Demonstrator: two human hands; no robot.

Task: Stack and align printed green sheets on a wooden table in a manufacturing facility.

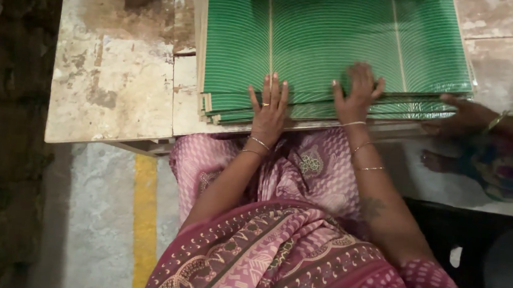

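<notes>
the person's left hand [269, 110] lies flat on the near edge of a stack of green striped sheets [336, 41], its fingers [268, 86] spread wide and pointing away from the body, gripping nothing, only pressing down. the right hand [356, 95] rests just beside it on the same stack, fingers [363, 76] also splayed and laid flat on the top sheet, a little further onto the green than those of the left hand. the stack sits on a worn, pale, stained surface [113, 80], its near edge fanned out in layers just under the fingertips and palms, so that the lower sheets show as thin green and cream lines. beyond the fingers two thin pale lines run up the top sheet. to the far side of the right fingers, another person's hand [460, 116] with a gold bangle reaches to the corner of the stack and touches its edge. below both wrists, which wear thin bangles, falls a pink patterned garment [285, 248], and beside it on the grey floor runs a yellow painted line [145, 214].
</notes>
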